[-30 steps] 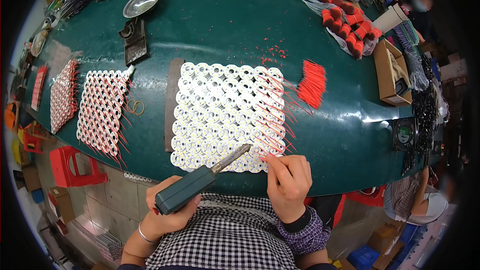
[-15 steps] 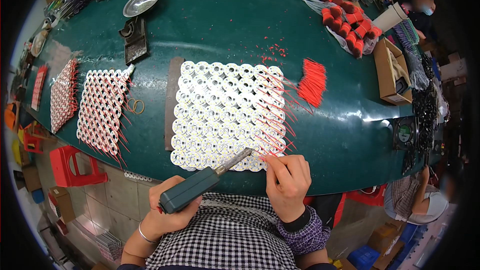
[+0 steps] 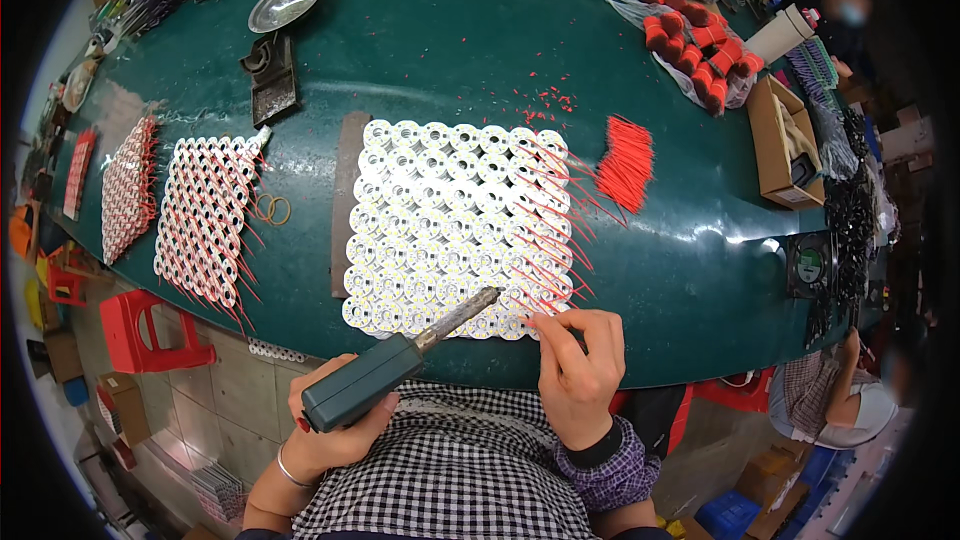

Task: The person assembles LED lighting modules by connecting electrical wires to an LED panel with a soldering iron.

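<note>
My left hand is closed round the handle of a dark green soldering gun. Its metal barrel slants up to the right, and the tip lies over the lower right part of a panel of round white LED boards. Whether the tip touches a board, I cannot tell. My right hand pinches a thin red wire at the panel's lower right corner. Red wires stick out along the right columns of boards. A bundle of cut red wires lies to the right of the panel.
Two wired panels lie at left, near rubber bands. A metal bowl and a dark stand are behind. Red wire bundles in plastic and a cardboard box stand at right. A red stool is lower left.
The soldering gun's tip has moved slightly up and left, and its body has drawn back a little to the left. My right hand has shifted only slightly, still pinching at the corner.
</note>
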The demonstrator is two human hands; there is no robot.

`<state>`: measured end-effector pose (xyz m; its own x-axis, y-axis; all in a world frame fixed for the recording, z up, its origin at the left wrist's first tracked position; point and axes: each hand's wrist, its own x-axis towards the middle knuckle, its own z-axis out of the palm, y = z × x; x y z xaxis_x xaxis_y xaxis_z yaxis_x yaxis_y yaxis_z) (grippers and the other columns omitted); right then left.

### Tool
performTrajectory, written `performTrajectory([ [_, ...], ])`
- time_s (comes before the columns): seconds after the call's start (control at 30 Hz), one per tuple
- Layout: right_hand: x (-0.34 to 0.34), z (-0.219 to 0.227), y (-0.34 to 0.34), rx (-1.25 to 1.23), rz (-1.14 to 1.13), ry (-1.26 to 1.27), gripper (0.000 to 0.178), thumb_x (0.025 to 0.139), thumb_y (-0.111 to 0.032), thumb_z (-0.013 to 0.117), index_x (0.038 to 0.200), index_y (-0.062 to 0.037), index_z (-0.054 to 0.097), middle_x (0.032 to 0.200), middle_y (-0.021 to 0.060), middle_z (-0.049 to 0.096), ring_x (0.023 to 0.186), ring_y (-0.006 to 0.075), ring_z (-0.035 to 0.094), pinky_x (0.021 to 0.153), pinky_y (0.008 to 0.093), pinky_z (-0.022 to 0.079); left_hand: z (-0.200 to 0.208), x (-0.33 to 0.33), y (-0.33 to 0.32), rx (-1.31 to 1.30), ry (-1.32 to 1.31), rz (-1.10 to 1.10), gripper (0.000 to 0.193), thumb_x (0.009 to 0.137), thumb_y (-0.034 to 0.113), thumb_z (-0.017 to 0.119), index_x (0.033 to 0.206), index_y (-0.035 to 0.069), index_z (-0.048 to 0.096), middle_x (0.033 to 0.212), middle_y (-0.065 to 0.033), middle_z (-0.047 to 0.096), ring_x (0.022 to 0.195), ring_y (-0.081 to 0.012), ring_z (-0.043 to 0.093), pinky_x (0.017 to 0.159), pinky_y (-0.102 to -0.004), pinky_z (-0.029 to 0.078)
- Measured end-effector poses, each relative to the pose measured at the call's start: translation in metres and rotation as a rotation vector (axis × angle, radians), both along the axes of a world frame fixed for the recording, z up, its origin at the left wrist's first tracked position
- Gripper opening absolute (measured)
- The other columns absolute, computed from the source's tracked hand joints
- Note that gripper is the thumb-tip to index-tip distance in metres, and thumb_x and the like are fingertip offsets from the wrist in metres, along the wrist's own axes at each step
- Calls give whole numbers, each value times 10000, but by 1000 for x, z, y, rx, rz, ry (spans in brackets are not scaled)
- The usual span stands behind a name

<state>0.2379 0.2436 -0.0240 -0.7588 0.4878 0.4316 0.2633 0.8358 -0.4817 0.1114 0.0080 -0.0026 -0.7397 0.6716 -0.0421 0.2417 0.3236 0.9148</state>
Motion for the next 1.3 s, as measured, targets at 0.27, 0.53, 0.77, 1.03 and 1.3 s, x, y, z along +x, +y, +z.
performTrajectory([
  [0.27, 9, -1, -4, 3, 26, -11, 261, 739, 17, 767, 994, -38, 760, 838, 35, 621, 830, 233, 612, 732, 378, 454, 7, -1, 5, 4, 74, -81, 259, 723, -10, 787, 972, -48, 726, 869, -126, 693, 675, -192, 671, 594, -284, 520],
  [0.53, 11, -5, -5, -22, 36, -9, 272, 749, 26, 751, 1014, -39, 753, 833, 38, 629, 821, 229, 611, 742, 377, 450, 10, 4, 7, 8, 67, -105, 247, 734, -37, 790, 967, -56, 710, 923, -123, 721, 744, -180, 705, 644, -275, 547],
  [0.77, 12, -4, -5, -24, 38, -16, 255, 749, 30, 751, 994, -38, 750, 816, 36, 625, 801, 227, 607, 743, 378, 448, 8, 4, 7, 22, 63, -125, 231, 734, -38, 790, 948, -52, 705, 906, -126, 718, 741, -178, 705, 650, -270, 543],
  [1.03, 11, -3, -6, -6, 34, -24, 237, 757, 27, 750, 985, -38, 752, 816, 33, 620, 803, 225, 606, 745, 376, 446, 7, 5, 8, 9, 33, -102, 189, 734, -38, 786, 889, -30, 677, 856, -106, 704, 693, -164, 682, 609, -271, 518],
  [1.3, 11, -4, -6, 5, 35, -23, 228, 761, 22, 750, 981, -37, 753, 815, 32, 618, 799, 225, 601, 735, 377, 443, 8, 2, 8, -11, 66, -117, 160, 735, -21, 789, 855, -23, 683, 806, -94, 677, 639, -163, 648, 570, -276, 498],
])
